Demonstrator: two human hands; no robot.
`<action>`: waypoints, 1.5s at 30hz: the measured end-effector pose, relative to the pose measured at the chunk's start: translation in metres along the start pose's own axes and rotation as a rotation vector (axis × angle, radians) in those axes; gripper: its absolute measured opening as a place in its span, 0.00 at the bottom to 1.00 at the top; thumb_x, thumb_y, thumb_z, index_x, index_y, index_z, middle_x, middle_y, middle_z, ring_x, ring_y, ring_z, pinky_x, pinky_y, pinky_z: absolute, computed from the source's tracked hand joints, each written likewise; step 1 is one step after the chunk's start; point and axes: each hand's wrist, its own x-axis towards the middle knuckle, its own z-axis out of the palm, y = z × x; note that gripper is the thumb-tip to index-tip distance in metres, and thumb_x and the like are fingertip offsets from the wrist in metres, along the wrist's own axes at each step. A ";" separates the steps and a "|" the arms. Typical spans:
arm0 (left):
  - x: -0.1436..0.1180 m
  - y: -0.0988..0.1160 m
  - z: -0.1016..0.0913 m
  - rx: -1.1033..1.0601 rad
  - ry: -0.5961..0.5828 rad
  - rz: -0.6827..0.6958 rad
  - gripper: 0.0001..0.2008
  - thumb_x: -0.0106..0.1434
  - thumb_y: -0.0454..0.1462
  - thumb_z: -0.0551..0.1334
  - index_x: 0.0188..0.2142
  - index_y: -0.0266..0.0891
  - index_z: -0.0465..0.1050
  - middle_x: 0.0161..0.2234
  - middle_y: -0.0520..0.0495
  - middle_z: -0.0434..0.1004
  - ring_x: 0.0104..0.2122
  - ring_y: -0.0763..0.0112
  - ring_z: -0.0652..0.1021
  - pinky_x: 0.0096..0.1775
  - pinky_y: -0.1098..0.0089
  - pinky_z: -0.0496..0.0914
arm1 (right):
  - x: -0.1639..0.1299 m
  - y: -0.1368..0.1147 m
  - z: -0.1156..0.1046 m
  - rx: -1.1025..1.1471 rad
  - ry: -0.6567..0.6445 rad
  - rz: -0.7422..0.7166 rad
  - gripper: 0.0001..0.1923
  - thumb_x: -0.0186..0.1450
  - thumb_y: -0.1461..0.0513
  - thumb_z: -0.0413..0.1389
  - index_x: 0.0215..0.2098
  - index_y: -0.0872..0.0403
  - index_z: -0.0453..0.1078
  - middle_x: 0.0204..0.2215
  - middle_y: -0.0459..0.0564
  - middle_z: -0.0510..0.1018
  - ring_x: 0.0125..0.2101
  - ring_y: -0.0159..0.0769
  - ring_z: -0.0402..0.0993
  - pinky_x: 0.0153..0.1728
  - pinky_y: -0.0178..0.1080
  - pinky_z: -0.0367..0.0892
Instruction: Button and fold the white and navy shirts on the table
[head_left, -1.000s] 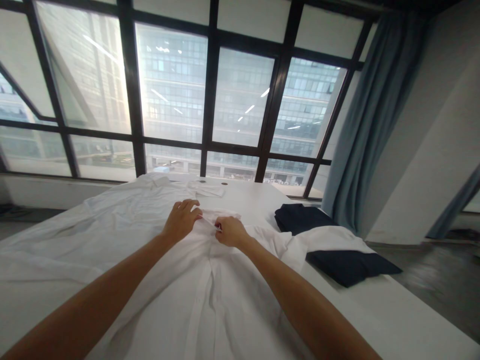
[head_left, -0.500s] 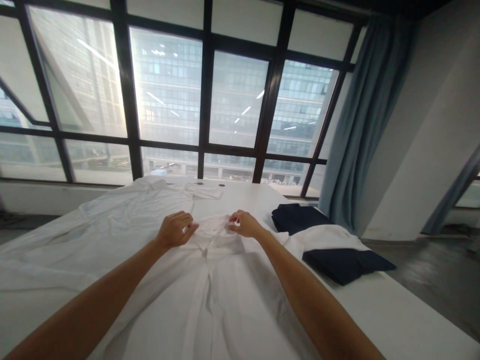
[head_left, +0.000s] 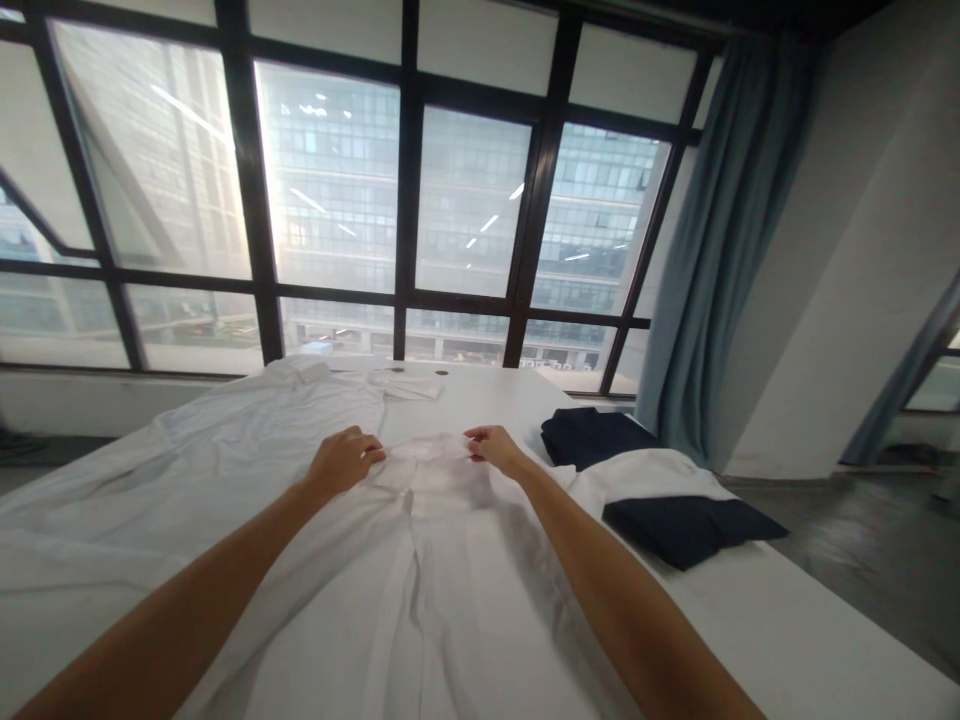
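A white shirt [head_left: 442, 560] lies spread in front of me, its collar end away from me and its front opening running down the middle. My left hand [head_left: 346, 458] pinches the left side of the collar area between thumb and fingers. On the opposite side, my right hand [head_left: 493, 447] grips the fabric near the collar in a pinch. The cloth between both hands looks drawn fairly flat. One white sleeve [head_left: 660, 472] stretches out to the right, across dark navy folded cloth [head_left: 690, 525].
Another white garment [head_left: 247, 450] is laid out on the left of the white table [head_left: 825, 630]. More navy cloth [head_left: 592, 432] lies at the right edge. Beyond the table stand dark-framed windows [head_left: 409, 200] and a blue-grey curtain [head_left: 720, 260].
My hands have moved slightly apart, the left one leftward and the right one rightward. The fingers have closed more on the fabric, and the collar area looks flatter.
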 end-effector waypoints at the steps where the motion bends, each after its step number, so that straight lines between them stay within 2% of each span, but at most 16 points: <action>1: 0.000 0.000 -0.001 0.046 -0.032 -0.019 0.09 0.60 0.43 0.61 0.32 0.44 0.78 0.30 0.48 0.75 0.31 0.67 0.74 0.35 0.70 0.65 | 0.000 0.001 -0.004 0.098 -0.031 0.057 0.08 0.53 0.71 0.60 0.32 0.59 0.73 0.22 0.44 0.73 0.23 0.27 0.69 0.30 0.33 0.69; 4: 0.000 0.002 -0.003 0.162 -0.129 -0.026 0.12 0.65 0.41 0.55 0.35 0.43 0.77 0.32 0.46 0.76 0.32 0.66 0.74 0.36 0.69 0.66 | -0.003 0.004 -0.012 0.235 -0.138 0.147 0.06 0.50 0.70 0.63 0.26 0.59 0.71 0.22 0.45 0.73 0.23 0.27 0.69 0.30 0.34 0.70; 6: 0.000 0.003 -0.004 0.192 -0.148 0.004 0.13 0.67 0.39 0.52 0.36 0.42 0.76 0.33 0.45 0.76 0.33 0.65 0.75 0.38 0.67 0.67 | -0.005 0.005 -0.014 0.288 -0.204 0.158 0.08 0.48 0.70 0.64 0.26 0.59 0.71 0.22 0.46 0.74 0.24 0.29 0.71 0.31 0.35 0.69; 9: 0.001 0.004 -0.002 0.154 -0.103 0.070 0.14 0.68 0.36 0.50 0.36 0.40 0.74 0.34 0.45 0.76 0.37 0.64 0.75 0.41 0.66 0.67 | -0.005 0.005 -0.014 0.410 -0.260 0.123 0.12 0.46 0.71 0.64 0.28 0.57 0.69 0.23 0.44 0.74 0.25 0.29 0.71 0.34 0.36 0.68; 11: 0.002 0.010 0.000 0.089 -0.033 0.103 0.12 0.68 0.39 0.51 0.40 0.40 0.73 0.38 0.45 0.77 0.41 0.64 0.74 0.45 0.65 0.67 | -0.005 0.003 -0.012 0.465 -0.286 0.083 0.15 0.45 0.72 0.63 0.30 0.56 0.69 0.23 0.42 0.73 0.25 0.28 0.70 0.34 0.37 0.67; 14: 0.002 0.029 0.004 0.012 0.032 0.132 0.14 0.65 0.43 0.56 0.47 0.40 0.70 0.45 0.45 0.76 0.45 0.62 0.73 0.48 0.62 0.66 | -0.008 -0.002 -0.008 0.543 -0.415 0.047 0.20 0.45 0.74 0.60 0.36 0.56 0.70 0.26 0.43 0.75 0.27 0.30 0.71 0.36 0.37 0.66; 16: 0.001 0.046 0.006 0.003 0.010 0.145 0.13 0.65 0.42 0.58 0.47 0.40 0.71 0.44 0.45 0.77 0.45 0.62 0.74 0.47 0.62 0.66 | -0.012 -0.006 -0.006 0.591 -0.491 0.043 0.22 0.45 0.74 0.57 0.38 0.56 0.70 0.28 0.45 0.76 0.29 0.31 0.71 0.35 0.36 0.65; 20: -0.003 0.064 0.006 0.031 -0.036 0.168 0.08 0.65 0.38 0.56 0.37 0.40 0.74 0.36 0.46 0.79 0.39 0.63 0.76 0.42 0.63 0.67 | -0.018 -0.012 -0.008 0.640 -0.507 0.105 0.24 0.44 0.74 0.51 0.39 0.55 0.69 0.29 0.45 0.77 0.28 0.32 0.72 0.32 0.35 0.64; 24: -0.003 0.057 0.003 0.007 -0.011 0.143 0.09 0.67 0.39 0.55 0.37 0.41 0.73 0.34 0.48 0.79 0.36 0.66 0.76 0.43 0.63 0.66 | -0.020 -0.014 -0.011 0.653 -0.487 0.138 0.22 0.43 0.72 0.49 0.36 0.56 0.69 0.25 0.45 0.75 0.25 0.32 0.70 0.28 0.33 0.63; 27: 0.000 0.051 0.000 -0.010 0.002 0.141 0.10 0.68 0.38 0.53 0.38 0.41 0.73 0.35 0.48 0.79 0.36 0.66 0.76 0.43 0.63 0.66 | -0.021 -0.016 -0.008 0.637 -0.473 0.103 0.15 0.46 0.69 0.52 0.34 0.56 0.69 0.24 0.45 0.73 0.25 0.32 0.68 0.28 0.33 0.62; 30: 0.001 0.053 -0.001 0.005 0.003 0.180 0.10 0.67 0.37 0.53 0.39 0.40 0.72 0.34 0.47 0.78 0.35 0.65 0.76 0.42 0.63 0.67 | -0.020 -0.017 -0.004 0.530 -0.394 0.013 0.09 0.51 0.63 0.59 0.31 0.55 0.68 0.22 0.42 0.70 0.23 0.29 0.65 0.26 0.32 0.61; 33: 0.001 0.057 -0.002 -0.021 0.020 0.212 0.09 0.68 0.36 0.53 0.39 0.39 0.72 0.36 0.46 0.77 0.38 0.65 0.75 0.42 0.64 0.68 | -0.020 -0.020 -0.004 0.344 -0.336 -0.098 0.15 0.51 0.55 0.64 0.29 0.54 0.68 0.23 0.41 0.69 0.24 0.28 0.64 0.28 0.33 0.62; 36: 0.000 0.059 -0.002 -0.055 0.049 0.234 0.09 0.68 0.35 0.52 0.38 0.39 0.71 0.37 0.45 0.76 0.39 0.65 0.74 0.41 0.66 0.69 | -0.021 -0.027 -0.009 0.029 -0.277 -0.277 0.18 0.51 0.50 0.65 0.31 0.55 0.72 0.27 0.44 0.72 0.27 0.29 0.66 0.30 0.34 0.63; 39: -0.001 0.059 -0.001 -0.051 0.061 0.271 0.09 0.68 0.36 0.53 0.37 0.38 0.71 0.35 0.46 0.74 0.39 0.66 0.73 0.41 0.67 0.68 | -0.023 -0.036 -0.013 -0.309 -0.169 -0.510 0.14 0.54 0.53 0.64 0.26 0.56 0.75 0.28 0.48 0.73 0.27 0.30 0.67 0.31 0.34 0.63; 41: 0.000 0.057 -0.002 -0.031 0.061 0.298 0.09 0.68 0.38 0.54 0.36 0.38 0.71 0.34 0.46 0.74 0.38 0.66 0.73 0.40 0.67 0.68 | -0.022 -0.040 -0.015 -0.461 -0.155 -0.623 0.11 0.58 0.56 0.60 0.24 0.56 0.75 0.28 0.49 0.74 0.26 0.30 0.67 0.31 0.34 0.63; 45: 0.002 0.047 -0.004 0.079 0.040 0.331 0.15 0.68 0.44 0.54 0.31 0.39 0.70 0.31 0.47 0.74 0.34 0.67 0.73 0.38 0.67 0.67 | -0.019 -0.039 -0.016 -0.608 -0.165 -0.616 0.08 0.60 0.63 0.56 0.29 0.56 0.78 0.26 0.48 0.77 0.26 0.31 0.69 0.31 0.34 0.63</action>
